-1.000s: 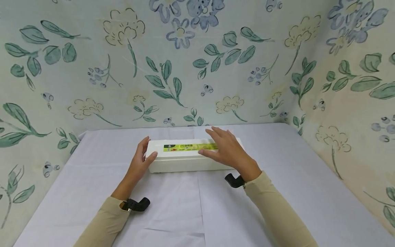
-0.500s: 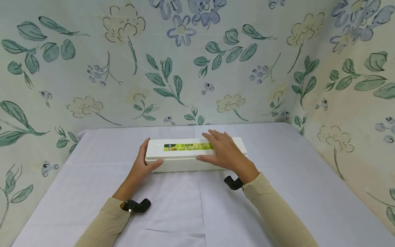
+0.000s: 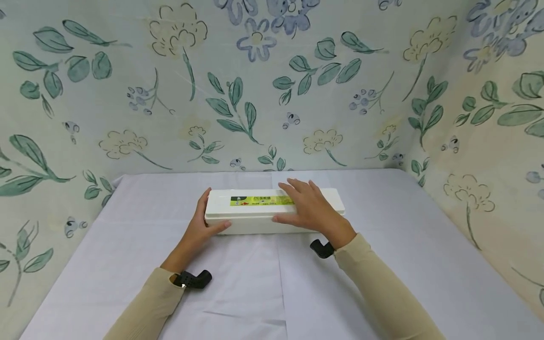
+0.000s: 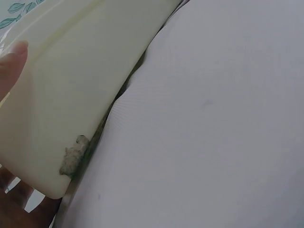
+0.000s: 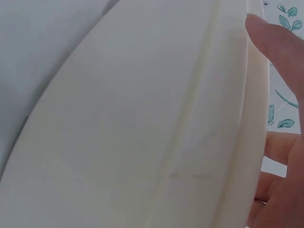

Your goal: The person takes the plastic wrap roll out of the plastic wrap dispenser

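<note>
A long white cling film box [image 3: 242,225] lies across the table, its lid on. A yellow-green label [image 3: 259,200] runs along the lid. My left hand [image 3: 199,224] holds the box's left end, thumb on the front wall and fingers round the end. In the left wrist view its thumb [image 4: 13,66] touches the wall, and a dark worn patch [image 4: 73,156] marks the lower corner. My right hand [image 3: 312,208] spans the lid from above towards the right, covering part of the label. Its thumb [image 5: 273,42] is at the lid's front edge; its other fingers reach over the far side.
White cloth [image 3: 238,302] covers the table, with a fold line down the middle. Behind it and to the right stand walls of floral fabric [image 3: 255,108]. Each wrist wears a black camera band [image 3: 193,279].
My left thumb has slid from the lid's edge down to the front wall. The right thumb has come down from the lid's top to its front edge. The box has barely moved.
</note>
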Available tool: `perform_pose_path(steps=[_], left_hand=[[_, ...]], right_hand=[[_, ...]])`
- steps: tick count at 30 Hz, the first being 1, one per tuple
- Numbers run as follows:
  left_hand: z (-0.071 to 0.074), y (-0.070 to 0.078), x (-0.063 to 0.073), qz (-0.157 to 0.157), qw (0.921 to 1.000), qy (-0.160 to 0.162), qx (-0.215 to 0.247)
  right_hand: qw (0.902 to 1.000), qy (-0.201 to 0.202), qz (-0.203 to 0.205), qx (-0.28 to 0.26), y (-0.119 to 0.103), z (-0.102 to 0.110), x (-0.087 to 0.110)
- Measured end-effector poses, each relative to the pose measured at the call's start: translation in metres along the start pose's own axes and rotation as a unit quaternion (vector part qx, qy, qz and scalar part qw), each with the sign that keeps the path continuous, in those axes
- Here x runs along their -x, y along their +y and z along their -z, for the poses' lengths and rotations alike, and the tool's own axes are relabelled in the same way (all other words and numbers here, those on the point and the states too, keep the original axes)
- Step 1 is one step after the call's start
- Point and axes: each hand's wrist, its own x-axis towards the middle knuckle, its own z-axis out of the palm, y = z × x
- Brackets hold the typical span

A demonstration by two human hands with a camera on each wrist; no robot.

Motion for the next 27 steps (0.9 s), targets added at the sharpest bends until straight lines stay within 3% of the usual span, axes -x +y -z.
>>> perform_pose_path(steps=[19,27], left_hand=[[-0.001,0.001,0.002,0.007,0.9999,-0.007,0.004],[0.000,-0.001,0.003,0.008,0.9999,-0.006,-0.007]], right_hand=[[0.9997,-0.022,0.010,-0.005,0.002,-0.013,-0.005],[0.9992,-0.015,0.021,0.030,0.003,-0.017,-0.006]])
